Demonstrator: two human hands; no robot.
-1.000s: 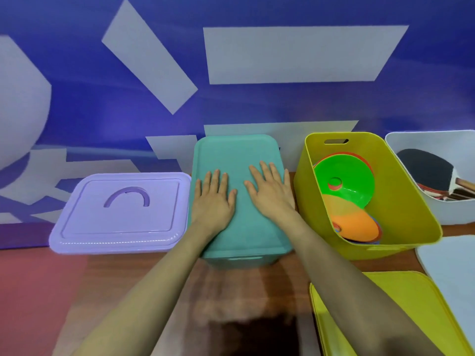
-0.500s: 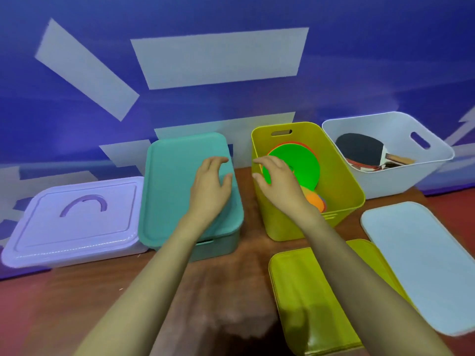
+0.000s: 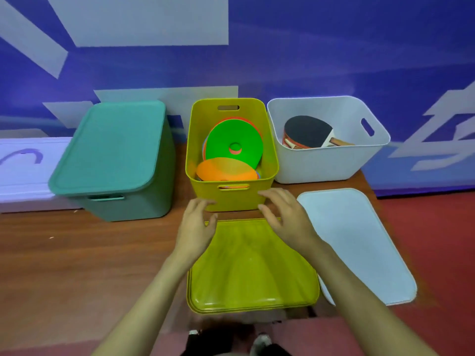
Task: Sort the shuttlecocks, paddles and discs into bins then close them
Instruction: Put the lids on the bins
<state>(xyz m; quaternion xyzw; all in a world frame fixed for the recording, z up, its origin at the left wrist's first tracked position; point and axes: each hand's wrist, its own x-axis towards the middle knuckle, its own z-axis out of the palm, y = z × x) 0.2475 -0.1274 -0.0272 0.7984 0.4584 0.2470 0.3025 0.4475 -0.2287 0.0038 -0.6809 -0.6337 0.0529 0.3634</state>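
A teal bin (image 3: 128, 206) stands at the left with its teal lid (image 3: 113, 147) on. The yellow bin (image 3: 228, 199) in the middle is uncovered and holds green (image 3: 231, 140) and orange discs (image 3: 226, 170). To its right, a white bin (image 3: 321, 165) holds paddles (image 3: 308, 132). The yellow lid (image 3: 252, 273) lies flat on the table in front of the yellow bin. My left hand (image 3: 195, 227) and right hand (image 3: 285, 217) hover over the lid's far edge, fingers loosely spread, holding nothing. No shuttlecocks are visible.
A white lid (image 3: 359, 247) lies on the wooden table (image 3: 77, 253) right of the yellow lid. A lilac lidded box (image 3: 23, 170) sits at the far left. A blue and white wall runs behind the bins. The table's right edge borders red floor.
Both hands have left the teal lid and come back toward me, now above the yellow lid's far edge. The view has swung right and down.
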